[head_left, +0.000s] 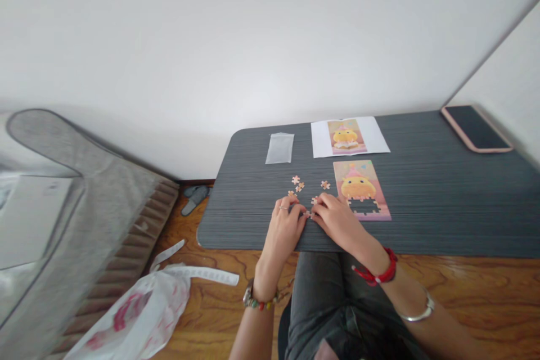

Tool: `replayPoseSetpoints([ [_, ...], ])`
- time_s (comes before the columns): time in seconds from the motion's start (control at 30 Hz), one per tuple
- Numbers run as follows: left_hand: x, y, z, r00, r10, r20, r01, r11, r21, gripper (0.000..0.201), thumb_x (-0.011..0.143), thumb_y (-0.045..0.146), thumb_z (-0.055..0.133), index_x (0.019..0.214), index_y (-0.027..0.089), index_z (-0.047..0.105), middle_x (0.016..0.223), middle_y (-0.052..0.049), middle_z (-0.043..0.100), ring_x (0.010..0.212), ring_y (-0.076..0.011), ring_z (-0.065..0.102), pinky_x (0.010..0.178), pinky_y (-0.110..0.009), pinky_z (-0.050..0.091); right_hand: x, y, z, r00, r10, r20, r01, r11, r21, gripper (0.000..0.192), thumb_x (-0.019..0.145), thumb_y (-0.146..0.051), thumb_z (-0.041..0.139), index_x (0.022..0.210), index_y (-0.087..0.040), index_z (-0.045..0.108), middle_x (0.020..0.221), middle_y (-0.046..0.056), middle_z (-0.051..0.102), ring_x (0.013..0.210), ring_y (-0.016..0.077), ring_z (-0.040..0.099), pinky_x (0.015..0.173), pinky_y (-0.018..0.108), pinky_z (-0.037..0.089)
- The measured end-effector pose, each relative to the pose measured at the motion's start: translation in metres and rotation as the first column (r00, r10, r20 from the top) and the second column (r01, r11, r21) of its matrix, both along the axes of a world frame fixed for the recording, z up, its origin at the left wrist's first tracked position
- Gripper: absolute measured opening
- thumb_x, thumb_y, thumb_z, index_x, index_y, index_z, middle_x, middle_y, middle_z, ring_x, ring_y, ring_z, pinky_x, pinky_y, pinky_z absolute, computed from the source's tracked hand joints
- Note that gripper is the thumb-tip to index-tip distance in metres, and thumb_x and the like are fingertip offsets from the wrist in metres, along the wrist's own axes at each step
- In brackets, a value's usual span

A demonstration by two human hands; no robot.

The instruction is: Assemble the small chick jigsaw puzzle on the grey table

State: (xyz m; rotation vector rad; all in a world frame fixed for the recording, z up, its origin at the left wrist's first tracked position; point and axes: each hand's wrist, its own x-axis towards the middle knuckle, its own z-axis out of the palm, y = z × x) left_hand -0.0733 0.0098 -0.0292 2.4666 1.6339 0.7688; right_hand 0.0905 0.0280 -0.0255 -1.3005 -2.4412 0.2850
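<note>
Near the front edge of the dark table, my left hand [286, 225] and my right hand [340, 220] meet over a small jigsaw piece [308, 214]. The fingertips of both hands pinch it from either side; whether it is one piece or two joined is too small to tell. Several loose pieces [296, 179] lie just beyond my left hand, and another piece [325, 184] lies beyond my right. Right of my right hand is a partly assembled jigsaw puzzle [358, 181] of a yellow cartoon figure, with a gap in its lower part showing the table.
Behind the puzzle lies a white sheet with a printed picture [377, 136]. A clear plastic bag [280, 148] is at the back left, a phone [478, 128] at the far right by the wall. Below the table [442, 202], a plastic bag [156, 309] and slippers [195, 198] are on the floor.
</note>
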Motion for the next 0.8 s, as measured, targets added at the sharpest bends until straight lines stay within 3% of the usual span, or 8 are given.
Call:
replayPoseSetpoints([
  [0.23,0.001,-0.007,-0.008,0.99,0.142,0.021,-0.142,0.99,0.01,0.012,0.079,0.016,0.06,0.091,0.017,0.059,0.103,-0.009,0.049,0.096,-0.0216,0.048,0.087,-0.04,0.047,-0.001,-0.002,-0.002,0.996,-0.067,0.064,0.064,0.997,0.048,0.014,0.086,-0.021,0.052,0.081,-0.016,0.063,0.085,0.006,0.058,0.084,0.0191,0.054,0.082,0.034,0.037],
  [0.57,0.011,-0.009,-0.006,0.989,0.145,0.025,-0.145,0.989,0.017,0.012,0.081,0.016,0.054,0.089,0.018,0.063,0.104,-0.01,0.049,0.098,-0.023,0.05,0.087,-0.042,0.047,-0.005,-0.008,-0.006,0.994,-0.097,0.049,0.09,0.988,0.124,0.015,0.088,-0.022,0.049,0.085,-0.016,0.063,0.085,0.007,0.059,0.084,0.0198,0.054,0.076,0.034,0.037],
  [0.8,0.011,-0.011,-0.007,0.988,0.149,0.033,-0.149,0.989,0.021,0.016,0.082,0.015,0.052,0.094,0.019,0.062,0.106,-0.01,0.048,0.1,-0.0228,0.048,0.088,-0.042,0.046,-0.007,-0.011,-0.009,0.988,-0.14,0.058,0.132,0.982,0.133,0.016,0.087,-0.025,0.053,0.077,-0.017,0.062,0.079,0.006,0.059,0.08,0.0196,0.054,0.073,0.034,0.035],
])
